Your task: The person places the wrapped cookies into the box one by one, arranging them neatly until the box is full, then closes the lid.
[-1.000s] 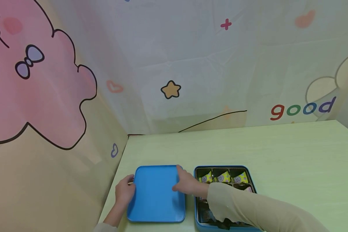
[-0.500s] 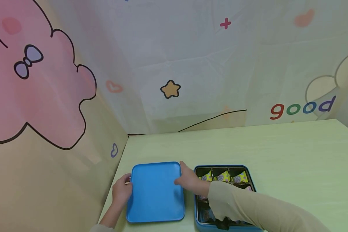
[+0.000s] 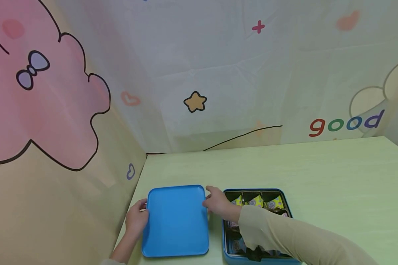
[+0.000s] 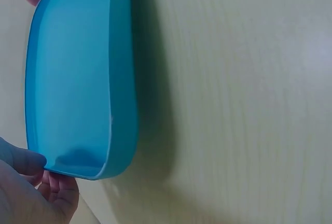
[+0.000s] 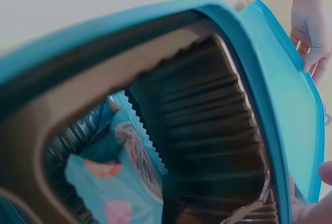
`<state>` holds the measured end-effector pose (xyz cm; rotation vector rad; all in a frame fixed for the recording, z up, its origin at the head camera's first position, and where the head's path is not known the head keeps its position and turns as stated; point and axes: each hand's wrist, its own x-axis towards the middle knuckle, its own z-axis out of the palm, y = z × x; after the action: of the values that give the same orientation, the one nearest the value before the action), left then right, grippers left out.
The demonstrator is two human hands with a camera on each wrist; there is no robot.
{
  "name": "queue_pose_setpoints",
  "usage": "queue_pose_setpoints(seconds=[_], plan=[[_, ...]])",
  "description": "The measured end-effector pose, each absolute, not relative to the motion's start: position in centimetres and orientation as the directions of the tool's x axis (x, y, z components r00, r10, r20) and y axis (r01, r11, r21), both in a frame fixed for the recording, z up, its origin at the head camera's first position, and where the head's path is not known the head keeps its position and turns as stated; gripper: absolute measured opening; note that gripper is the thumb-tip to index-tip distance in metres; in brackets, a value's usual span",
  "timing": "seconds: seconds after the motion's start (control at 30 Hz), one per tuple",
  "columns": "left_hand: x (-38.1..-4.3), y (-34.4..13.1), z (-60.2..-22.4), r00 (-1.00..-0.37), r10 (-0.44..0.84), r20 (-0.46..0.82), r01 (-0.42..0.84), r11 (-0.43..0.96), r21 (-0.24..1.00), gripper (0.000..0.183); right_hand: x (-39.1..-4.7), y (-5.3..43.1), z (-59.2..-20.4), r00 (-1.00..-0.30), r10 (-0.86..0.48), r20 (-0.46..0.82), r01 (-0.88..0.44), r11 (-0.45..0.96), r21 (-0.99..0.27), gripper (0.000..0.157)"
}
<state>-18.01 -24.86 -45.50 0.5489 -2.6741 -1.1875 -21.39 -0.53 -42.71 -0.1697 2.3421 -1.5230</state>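
A shallow blue box lid (image 3: 175,221), square with rounded corners, shows its hollow inside between my two hands. My left hand (image 3: 136,219) pinches its left rim; in the left wrist view the thumb lies over the edge with fingers curled beneath. My right hand (image 3: 219,203) holds the right rim, thumb tip at the edge and index finger stretched forward. In the left wrist view, the lid (image 4: 72,79) casts a shadow on the table. Just right of it stands the blue box (image 3: 224,239) with a dark compartment insert, partly hidden under my right sleeve.
Yellow wrapped snacks (image 3: 255,201) fill the box's back compartments, and a light blue packet (image 5: 119,182) lies in a compartment in the right wrist view. Pale green table (image 3: 345,191) stretches to the right. Printed cloth walls (image 3: 232,84) border the back and left.
Both hands have shifted slightly left with the lid, widening the gap to the box. My right thumb has slid from the lid's inside out to its rim. The box stays put.
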Motion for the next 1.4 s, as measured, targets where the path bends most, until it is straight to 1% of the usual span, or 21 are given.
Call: queue_pose_setpoints(seconds=[0.2, 0.6, 0.87, 1.4], plan=[[-18.1, -24.9, -45.5, -0.916, -0.400, 0.007, -0.264, 0.618, 0.741, 0.037, -21.6, -0.4, -42.7, -0.937, -0.291, -0.194, 0.062, 0.408, -0.911, 0.050], [-18.0, -24.7, -45.4, -0.918, -0.397, -0.001, -0.262, 0.604, 0.753, 0.036, -22.1, -0.1, -42.5, -0.938, -0.264, -0.223, 0.120, 0.355, -0.927, 0.030], [-18.1, -24.6, -44.6, -0.925, -0.379, 0.006, -0.238, 0.593, 0.769, 0.037, -22.5, 0.0, -41.7, -0.939, -0.236, -0.250, 0.166, 0.328, -0.930, 0.029], [-18.8, -24.2, -43.1, -0.937, -0.350, 0.023, -0.192, 0.569, 0.800, 0.037, -23.3, 0.8, -40.1, -0.945, -0.264, -0.193, 0.130, 0.237, -0.963, 0.031]])
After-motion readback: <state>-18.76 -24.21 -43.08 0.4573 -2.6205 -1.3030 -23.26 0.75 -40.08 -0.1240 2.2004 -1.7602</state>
